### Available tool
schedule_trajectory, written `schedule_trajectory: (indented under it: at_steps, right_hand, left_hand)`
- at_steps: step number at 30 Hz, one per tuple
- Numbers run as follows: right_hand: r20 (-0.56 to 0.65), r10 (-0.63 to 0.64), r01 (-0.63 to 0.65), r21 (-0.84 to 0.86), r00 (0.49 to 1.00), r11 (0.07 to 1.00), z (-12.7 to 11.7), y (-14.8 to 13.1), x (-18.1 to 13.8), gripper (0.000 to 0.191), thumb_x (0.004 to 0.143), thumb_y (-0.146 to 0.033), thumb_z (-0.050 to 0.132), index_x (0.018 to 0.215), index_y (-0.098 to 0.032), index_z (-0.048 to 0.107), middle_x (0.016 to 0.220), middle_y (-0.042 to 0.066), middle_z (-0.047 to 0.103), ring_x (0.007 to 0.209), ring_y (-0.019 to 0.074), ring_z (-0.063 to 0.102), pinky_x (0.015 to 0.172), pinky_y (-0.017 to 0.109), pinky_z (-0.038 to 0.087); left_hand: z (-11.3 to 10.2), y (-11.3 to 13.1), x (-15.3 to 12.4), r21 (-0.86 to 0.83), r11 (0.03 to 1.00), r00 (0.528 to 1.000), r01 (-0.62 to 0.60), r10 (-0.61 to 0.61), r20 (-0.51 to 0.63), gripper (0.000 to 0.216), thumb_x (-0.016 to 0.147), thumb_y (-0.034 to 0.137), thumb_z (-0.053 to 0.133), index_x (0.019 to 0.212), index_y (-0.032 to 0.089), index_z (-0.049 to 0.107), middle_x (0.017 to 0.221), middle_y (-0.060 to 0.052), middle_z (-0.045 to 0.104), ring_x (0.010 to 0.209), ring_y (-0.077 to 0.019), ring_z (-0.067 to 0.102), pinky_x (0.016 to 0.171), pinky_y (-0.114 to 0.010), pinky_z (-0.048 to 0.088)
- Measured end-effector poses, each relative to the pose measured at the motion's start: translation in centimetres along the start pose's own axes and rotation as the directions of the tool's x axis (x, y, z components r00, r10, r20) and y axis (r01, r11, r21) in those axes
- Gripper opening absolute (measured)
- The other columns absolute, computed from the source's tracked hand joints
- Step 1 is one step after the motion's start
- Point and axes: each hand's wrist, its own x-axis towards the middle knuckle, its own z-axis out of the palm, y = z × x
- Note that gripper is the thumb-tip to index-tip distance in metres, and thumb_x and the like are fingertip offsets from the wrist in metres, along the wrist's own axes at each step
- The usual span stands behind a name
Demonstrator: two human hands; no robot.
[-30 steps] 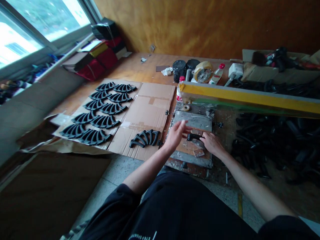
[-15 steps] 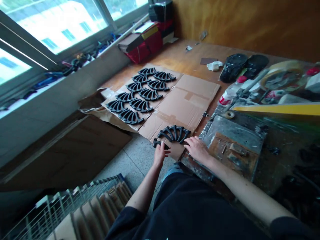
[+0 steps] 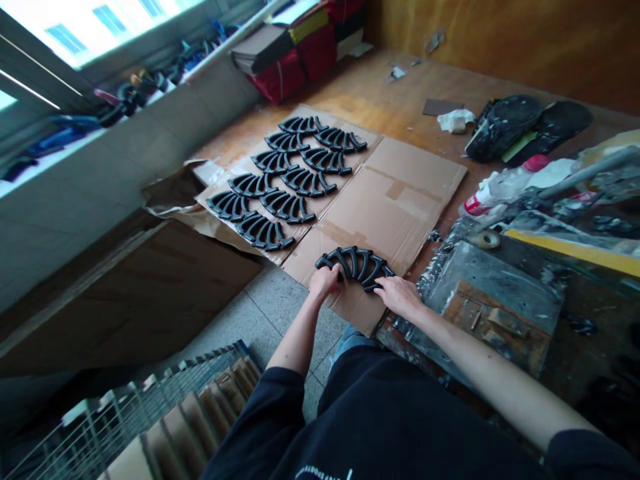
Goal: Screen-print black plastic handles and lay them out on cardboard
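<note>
On the near end of a flat cardboard sheet lies a fan-shaped row of black curved handles, set side by side. My left hand is closed on the handle at the row's left end, its fingers partly hiding that piece. At the right end, my right hand has its fingertips closed on the outermost handle. Farther back on the same cardboard, several more fans of black handles lie in two columns.
A plastic bottle, a tape roll and a stained board are on the right. Dark shoe soles lie behind them. Red bundles stand at the back by the window. A wire rack holds cardboard sheets at lower left.
My left hand has brought a loose black handle rightward and up against the left end of the row. My right hand has come onto the row's right end. The view has shifted slightly.
</note>
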Motion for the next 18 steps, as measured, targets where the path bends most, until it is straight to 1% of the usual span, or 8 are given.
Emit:
schedule_trajectory:
  at_steps: [4, 6, 9, 10, 12, 14, 16, 18]
  right_hand:
    - [-0.059, -0.076, 0.076, 0.001, 0.995, 0.997, -1.4, -2.2, 2.0, 0.030, 0.099, -0.032, 0.044, 0.119, -0.024, 0.065, 0.110, 0.008, 0.066, 0.107, 0.0211, 0.057, 0.086, 0.029, 0.045]
    - [-0.028, -0.098, 0.098, -0.010, 0.995, 0.995, -1.6, -3.5, 3.6, 0.034, 0.100, -0.033, 0.039, 0.125, -0.025, 0.061, 0.112, 0.009, 0.064, 0.107, 0.0217, 0.056, 0.084, 0.030, 0.045]
    - [0.067, -0.037, 0.038, -0.016, 0.997, 0.999, -1.2, -5.2, 5.9, 0.039, 0.101, -0.034, 0.032, 0.121, -0.022, 0.063, 0.109, 0.011, 0.065, 0.101, 0.0227, 0.058, 0.077, 0.030, 0.046]
    - [0.078, -0.014, 0.015, -0.008, 0.997, 1.000, -1.2, -5.5, 6.4, 0.039, 0.101, -0.033, 0.031, 0.117, -0.020, 0.065, 0.108, 0.012, 0.065, 0.100, 0.0228, 0.059, 0.076, 0.030, 0.046]
    - [0.056, 0.003, -0.004, 0.021, 0.998, 1.000, -1.3, -5.9, 7.1, 0.040, 0.101, -0.031, 0.030, 0.109, -0.019, 0.068, 0.106, 0.012, 0.066, 0.098, 0.0223, 0.061, 0.076, 0.030, 0.045]
    - [-0.001, -0.007, 0.007, 0.047, 1.000, 0.999, -1.9, -5.6, 7.2, 0.040, 0.100, -0.031, 0.031, 0.109, -0.019, 0.068, 0.105, 0.011, 0.067, 0.097, 0.0216, 0.062, 0.077, 0.030, 0.044]
    - [-0.073, 0.008, -0.004, 0.053, 0.997, 0.999, -2.9, -4.2, 7.1, 0.041, 0.100, -0.033, 0.030, 0.113, -0.021, 0.067, 0.105, 0.011, 0.067, 0.096, 0.0214, 0.062, 0.077, 0.030, 0.043]
    - [-0.140, 0.094, -0.088, 0.042, 0.986, 0.995, -3.8, -1.8, 7.0, 0.043, 0.101, -0.033, 0.028, 0.118, -0.021, 0.066, 0.107, 0.011, 0.066, 0.097, 0.0219, 0.061, 0.078, 0.030, 0.043]
  left_hand:
    - [-1.4, 1.0, 0.7, 0.133, 0.991, 1.000, -0.008, 0.005, 0.020, 0.066, 0.088, 0.063, 0.032, 0.055, 0.016, 0.065, 0.063, -0.017, 0.071, 0.065, -0.0283, 0.070, 0.073, -0.038, 0.053]
    - [-1.2, 1.1, 0.2, 0.201, 0.980, 0.998, -0.006, 0.019, -0.067, 0.070, 0.087, 0.070, 0.029, 0.066, 0.016, 0.069, 0.073, -0.017, 0.073, 0.077, -0.0312, 0.072, 0.077, -0.040, 0.052]
    - [-0.3, 1.0, -0.7, 0.284, 0.958, 0.968, 0.037, 0.036, -0.248, 0.073, 0.084, 0.077, 0.027, 0.084, 0.018, 0.071, 0.090, -0.018, 0.075, 0.092, -0.0335, 0.071, 0.080, -0.041, 0.052]
    - [0.0, 1.0, -0.9, 0.295, 0.954, 0.958, 0.058, 0.030, -0.284, 0.073, 0.083, 0.077, 0.028, 0.087, 0.018, 0.070, 0.093, -0.019, 0.074, 0.094, -0.0336, 0.070, 0.080, -0.041, 0.052]
    - [0.5, 1.0, -1.0, 0.292, 0.953, 0.953, 0.085, 0.008, -0.303, 0.071, 0.082, 0.078, 0.030, 0.089, 0.019, 0.068, 0.095, -0.018, 0.074, 0.093, -0.0333, 0.070, 0.078, -0.041, 0.052]
    - [0.7, 1.1, -1.0, 0.285, 0.954, 0.954, 0.092, -0.002, -0.300, 0.069, 0.082, 0.078, 0.031, 0.088, 0.019, 0.067, 0.094, -0.018, 0.074, 0.092, -0.0331, 0.071, 0.077, -0.041, 0.052]
    - [0.6, 1.2, -0.9, 0.281, 0.956, 0.957, 0.085, 0.000, -0.289, 0.067, 0.083, 0.077, 0.031, 0.086, 0.020, 0.065, 0.093, -0.016, 0.074, 0.091, -0.0328, 0.070, 0.075, -0.040, 0.051]
    - [0.4, 1.2, -0.9, 0.290, 0.954, 0.959, 0.078, 0.007, -0.282, 0.065, 0.084, 0.076, 0.032, 0.085, 0.020, 0.064, 0.092, -0.016, 0.074, 0.091, -0.0322, 0.070, 0.074, -0.039, 0.051]
